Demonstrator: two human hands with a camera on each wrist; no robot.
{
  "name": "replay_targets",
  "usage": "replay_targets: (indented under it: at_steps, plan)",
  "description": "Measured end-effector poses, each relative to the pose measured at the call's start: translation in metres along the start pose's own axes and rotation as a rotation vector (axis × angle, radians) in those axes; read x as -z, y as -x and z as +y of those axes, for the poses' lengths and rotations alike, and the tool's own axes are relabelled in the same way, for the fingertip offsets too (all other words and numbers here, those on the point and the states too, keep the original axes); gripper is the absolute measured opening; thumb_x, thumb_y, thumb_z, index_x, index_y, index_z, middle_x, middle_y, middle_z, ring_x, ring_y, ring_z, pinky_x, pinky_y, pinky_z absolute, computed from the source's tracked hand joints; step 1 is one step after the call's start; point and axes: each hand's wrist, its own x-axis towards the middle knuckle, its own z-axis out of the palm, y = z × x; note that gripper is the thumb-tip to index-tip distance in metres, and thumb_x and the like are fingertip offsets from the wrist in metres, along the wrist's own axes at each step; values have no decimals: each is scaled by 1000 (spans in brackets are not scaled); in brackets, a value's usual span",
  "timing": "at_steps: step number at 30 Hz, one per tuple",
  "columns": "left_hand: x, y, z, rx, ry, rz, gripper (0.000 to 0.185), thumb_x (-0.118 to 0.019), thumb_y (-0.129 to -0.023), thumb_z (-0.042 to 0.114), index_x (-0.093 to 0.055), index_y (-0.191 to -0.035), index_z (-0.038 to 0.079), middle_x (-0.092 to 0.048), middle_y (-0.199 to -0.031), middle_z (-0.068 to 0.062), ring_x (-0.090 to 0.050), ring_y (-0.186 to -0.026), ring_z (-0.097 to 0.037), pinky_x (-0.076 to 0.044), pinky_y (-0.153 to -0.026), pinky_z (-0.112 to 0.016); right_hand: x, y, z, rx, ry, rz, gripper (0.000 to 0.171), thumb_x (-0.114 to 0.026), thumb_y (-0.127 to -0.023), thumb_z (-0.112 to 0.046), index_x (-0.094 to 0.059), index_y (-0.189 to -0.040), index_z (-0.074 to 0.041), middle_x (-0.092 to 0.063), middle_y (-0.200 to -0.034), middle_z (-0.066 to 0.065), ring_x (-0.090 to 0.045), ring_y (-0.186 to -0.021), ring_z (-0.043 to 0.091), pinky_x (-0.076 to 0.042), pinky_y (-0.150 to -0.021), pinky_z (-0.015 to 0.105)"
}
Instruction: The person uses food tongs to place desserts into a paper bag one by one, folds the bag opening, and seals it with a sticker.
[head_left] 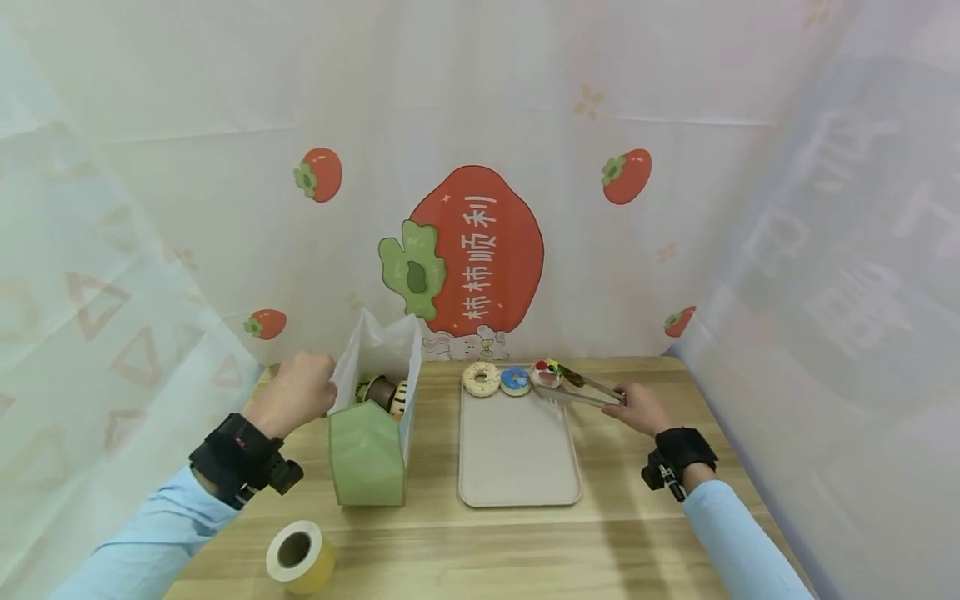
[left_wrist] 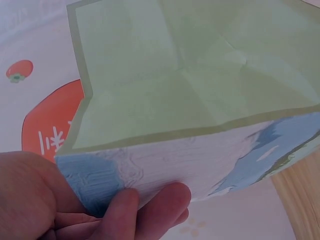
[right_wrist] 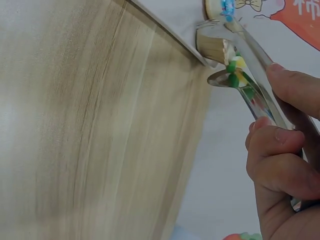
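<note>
My left hand (head_left: 296,390) grips the upper side edge of a paper bag (head_left: 367,462), green on its front face. In the left wrist view the fingers press the bag's printed side (left_wrist: 165,165). Inside the open bag lie several pastries (head_left: 381,392), partly hidden by its walls. My right hand (head_left: 641,408) holds metal tongs (head_left: 581,398). Their ends straddle a small round cake (head_left: 546,377) with red and green topping, at the tray's far right corner; firm contact cannot be told. Beside the cake sit a blue-iced donut (head_left: 515,381) and a pale donut (head_left: 481,379).
The beige tray (head_left: 517,454) lies on a wooden table (head_left: 480,550), right of the bag. A roll of tape (head_left: 318,568) stands near the front left. Printed cloth (head_left: 360,92) hangs behind the table and along both sides.
</note>
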Motion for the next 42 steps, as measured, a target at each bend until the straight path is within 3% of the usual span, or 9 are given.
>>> replay_targets:
  at_steps: [4,8,12,19,24,31,35,38,42]
  plan:
    - [-1,0,1,-2,-1,2,14,-53,-79,-9,-59,-69,0,-56,-54,-4,-50,-45,-15,-36,-45,-27,-2,-4,2,7,-5,-12,30,-70,-91,-20,-66,-105,6,-46,-64,0,-36,-54,12,-29,-54,27]
    - [-2,1,2,-15,-15,12,16,-53,-80,-9,-58,-68,1,-55,-53,-3,-48,-44,-15,-34,-44,-26,-5,-4,6,36,-29,7,18,-69,-92,-17,-65,-88,0,-39,-59,-3,-31,-51,10,-26,-51,25]
    - [-4,2,1,-25,-19,17,18,-53,-81,-9,-58,-67,2,-54,-52,-3,-47,-44,-15,-33,-44,-27,-8,0,11,48,-62,36,20,-68,-93,-15,-61,-77,-5,-32,-57,-6,-27,-49,7,-24,-50,23]
    - [-3,2,0,-15,-11,8,17,-52,-80,-9,-59,-68,1,-55,-53,-3,-49,-45,-15,-35,-44,-27,-8,12,19,12,-149,28,19,-65,-95,-17,-71,-98,1,-34,-57,-5,-25,-49,6,-25,-50,24]
    - [-3,-1,0,-9,-7,-1,17,-52,-80,-9,-59,-68,1,-55,-53,-3,-49,-45,-15,-36,-45,-26,-1,23,16,3,-162,52,24,-66,-94,-18,-70,-107,2,-55,-69,4,-36,-56,9,-30,-55,25]
    - [-2,-1,0,-8,-1,-5,18,-52,-79,-10,-58,-66,1,-54,-52,-3,-47,-45,-15,-36,-45,-26,22,39,-7,12,-137,78,50,-66,-96,-24,-58,-128,13,-72,-94,16,-60,-75,15,-43,-64,27]
    - [-2,-1,0,-12,-1,0,18,-51,-79,-10,-58,-66,1,-55,-52,-4,-47,-44,-15,-36,-45,-26,39,46,-28,66,-111,120,41,-67,-95,-24,-65,-120,9,-69,-80,10,-49,-62,8,-39,-57,24]
    - [-1,-1,0,-7,6,1,17,-51,-79,-10,-59,-67,0,-55,-53,-4,-48,-45,-15,-36,-45,-27,52,51,-47,114,-120,134,36,-67,-95,-24,-68,-117,4,-56,-66,1,-38,-53,4,-33,-51,23]
    - [1,0,0,-6,10,7,16,-51,-79,-10,-59,-69,-1,-56,-54,-4,-48,-45,-15,-36,-45,-27,67,55,-78,206,-163,129,19,-67,-95,-24,-71,-98,-5,-37,-59,-6,-28,-49,3,-28,-48,25]
